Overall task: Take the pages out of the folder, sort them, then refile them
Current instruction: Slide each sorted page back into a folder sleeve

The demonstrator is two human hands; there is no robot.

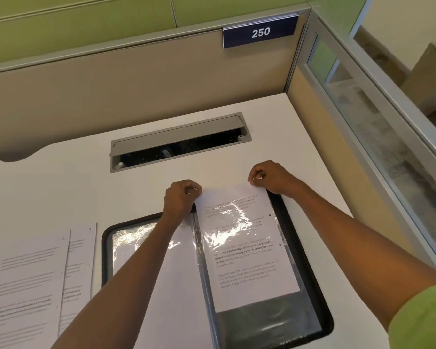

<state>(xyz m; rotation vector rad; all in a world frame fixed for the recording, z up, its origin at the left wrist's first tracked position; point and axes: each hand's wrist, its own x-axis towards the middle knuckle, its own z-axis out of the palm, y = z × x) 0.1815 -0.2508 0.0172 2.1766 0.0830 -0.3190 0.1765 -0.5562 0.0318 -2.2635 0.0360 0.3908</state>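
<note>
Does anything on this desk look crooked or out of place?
The printed white page sits only partway inside its clear plastic sleeve, its top poking beyond the open black folder while the sleeve's bottom lies empty. The left hand and right hand pinch its top corners.

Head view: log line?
left hand pinches page corner | right hand pinches other corner | page partway in folder sleeve | loose pages at left
</note>
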